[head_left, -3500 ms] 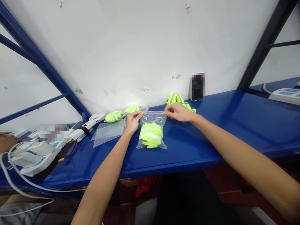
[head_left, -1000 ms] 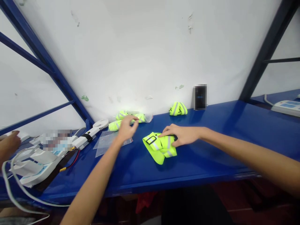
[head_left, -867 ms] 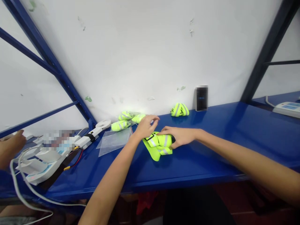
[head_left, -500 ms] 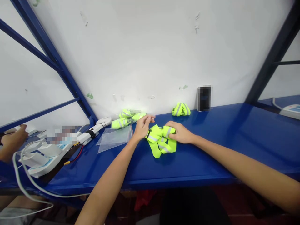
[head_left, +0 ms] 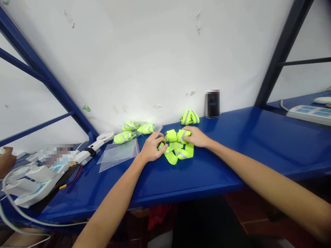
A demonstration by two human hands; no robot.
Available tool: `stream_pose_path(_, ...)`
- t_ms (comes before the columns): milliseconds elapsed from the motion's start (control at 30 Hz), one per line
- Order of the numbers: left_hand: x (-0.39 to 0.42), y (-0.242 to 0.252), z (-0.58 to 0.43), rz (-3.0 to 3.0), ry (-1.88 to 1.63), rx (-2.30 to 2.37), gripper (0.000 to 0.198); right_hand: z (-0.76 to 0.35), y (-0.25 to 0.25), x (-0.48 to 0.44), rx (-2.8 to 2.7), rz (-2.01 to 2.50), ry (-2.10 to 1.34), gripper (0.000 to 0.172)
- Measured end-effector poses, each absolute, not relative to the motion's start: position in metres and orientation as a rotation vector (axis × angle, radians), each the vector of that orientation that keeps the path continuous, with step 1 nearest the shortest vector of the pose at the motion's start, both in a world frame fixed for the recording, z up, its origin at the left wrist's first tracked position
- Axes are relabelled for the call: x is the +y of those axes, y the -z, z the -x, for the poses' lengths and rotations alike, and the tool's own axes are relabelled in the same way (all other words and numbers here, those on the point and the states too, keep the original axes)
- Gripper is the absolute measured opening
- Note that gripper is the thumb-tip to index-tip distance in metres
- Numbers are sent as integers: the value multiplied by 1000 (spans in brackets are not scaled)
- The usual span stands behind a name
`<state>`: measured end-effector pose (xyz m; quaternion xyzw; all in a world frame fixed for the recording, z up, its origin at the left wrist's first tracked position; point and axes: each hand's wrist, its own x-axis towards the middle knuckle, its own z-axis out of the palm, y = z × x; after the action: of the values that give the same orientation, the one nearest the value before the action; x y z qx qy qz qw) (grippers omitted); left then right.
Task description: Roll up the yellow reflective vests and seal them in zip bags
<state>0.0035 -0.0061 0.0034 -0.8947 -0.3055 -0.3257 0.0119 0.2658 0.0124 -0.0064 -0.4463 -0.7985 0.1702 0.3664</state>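
A bright yellow reflective strap with silver-grey stripes lies in loose folds on the blue table, between my hands. My left hand is closed at the strap's left edge, its thumb and fingers curled about a fold there. At the upper right of the bundle, my right hand pinches another fold between thumb and fingers. Behind it, against the wall, sits a rolled yellow reflective strap. Several more rolled straps in clear plastic lie to the left, beyond my left hand.
Flat clear plastic bags lie left of my left hand. Further left are a white handheld fan, white devices with cables and another person's hand. A dark, blurred-out object leans on the wall.
My left hand has come down from above the bundle to its left edge and closed there. My right hand keeps its grip. The view has shifted to the right.
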Motion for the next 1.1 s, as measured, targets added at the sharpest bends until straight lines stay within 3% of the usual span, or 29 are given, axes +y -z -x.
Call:
stream_pose_path(167,3,2,-9,2611,1335,-1203,34,-266,3,6,-2214,1001,-343,29)
stream_pose_path(367,-3,-7,-13,2677,1573,-1181,28,-252,-4,-10,-2348,780,-369,30)
stream_pose_path(500,4,-8,-15,2844,1736,-1330,31,-244,-10,-20,-2238,698,-653,27)
stream_pose_path(667,16,6,-16,3080,1565,-1590,45,-245,-5,-15,-2008,757,-1072,15)
stream_pose_path(867,3,5,-19,2478,2011,-1289,42,-237,7,-2,-1433,807,-1397,17)
stream_pose_path(967,-6,-1,-17,2485,1792,-1043,40,-236,2,-1,-1228,869,-1479,20)
stream_pose_path(1100,-9,-1,-20,2692,1397,-873,68,-241,-5,-3,-1092,809,-1565,31)
